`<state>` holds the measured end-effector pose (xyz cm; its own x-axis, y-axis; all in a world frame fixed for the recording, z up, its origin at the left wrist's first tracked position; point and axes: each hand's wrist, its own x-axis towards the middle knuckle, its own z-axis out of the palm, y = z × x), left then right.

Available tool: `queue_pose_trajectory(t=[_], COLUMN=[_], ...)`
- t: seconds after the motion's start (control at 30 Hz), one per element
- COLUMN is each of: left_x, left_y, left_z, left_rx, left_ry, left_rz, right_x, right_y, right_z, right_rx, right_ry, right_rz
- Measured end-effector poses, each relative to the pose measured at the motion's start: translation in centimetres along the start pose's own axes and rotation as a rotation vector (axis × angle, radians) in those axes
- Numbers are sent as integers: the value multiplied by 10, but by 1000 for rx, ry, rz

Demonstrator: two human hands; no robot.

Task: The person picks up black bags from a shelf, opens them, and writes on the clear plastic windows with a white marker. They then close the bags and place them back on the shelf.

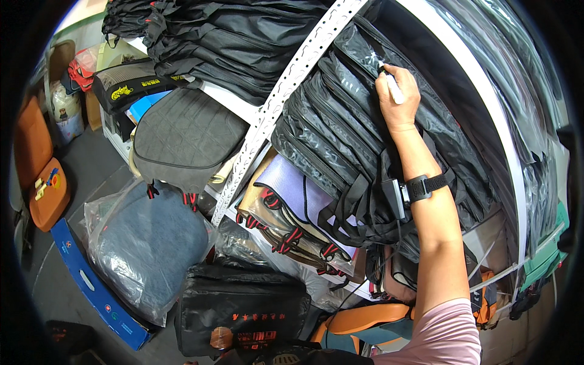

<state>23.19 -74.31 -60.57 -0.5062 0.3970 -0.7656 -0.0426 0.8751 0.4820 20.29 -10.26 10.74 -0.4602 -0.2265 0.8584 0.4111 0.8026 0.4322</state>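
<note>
My right hand (399, 93) grips a white marker pen (395, 89) with a dark tip end. The tip is at the clear plastic wrapping of a black bag (358, 48), on a shelf; whether it touches cannot be told. Below that bag, several more black zipped bags (335, 107) stand packed in a row, their straps (360, 219) hanging in a tangle. On my right forearm a black strap (426, 188) holds a small device with a cable. My left hand is out of view. Before me on the floor stands a black case (244, 305) with red writing.
A white perforated shelf post (287, 89) crosses the middle. Left of it are stacked black bags (228, 41) and a grey seat cushion (187, 132). Lower down lie folded mats (292, 187), a bagged blue cushion (150, 246) and a blue box (98, 283). A white rail (495, 105) curves on the right.
</note>
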Motion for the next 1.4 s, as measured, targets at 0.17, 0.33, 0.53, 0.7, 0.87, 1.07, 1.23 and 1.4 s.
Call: queue_pose_trajectory(t=[0.17,0.33,0.53,0.7,0.87,1.07,1.23,1.4], left_x=[3,8,9,9,10,17,22,21], left_y=[5,9,7,6,6,0,-2,0], left_z=[4,8,7,3,3,8,9,4], left_rx=[77,92,47,36,-9,20,-13,18], left_ry=[2,19,44,26,38,45,10,-13], left_rz=[63,56,113,15,1,89,59,63], right_x=[2,1,-1,-2,0,-6,-9,-9], right_y=[-1,-2,-1,-2,-2,-2,-3,-2], right_z=[2,-6,-15,-20,-16,-17,-22,-21], right_rx=[-13,-16,-35,-6,0,-5,-4,31], right_ry=[-29,-9,-7,1,35,18,35,-17], right_rz=[10,-58,-73,-25,-2,14,31,10])
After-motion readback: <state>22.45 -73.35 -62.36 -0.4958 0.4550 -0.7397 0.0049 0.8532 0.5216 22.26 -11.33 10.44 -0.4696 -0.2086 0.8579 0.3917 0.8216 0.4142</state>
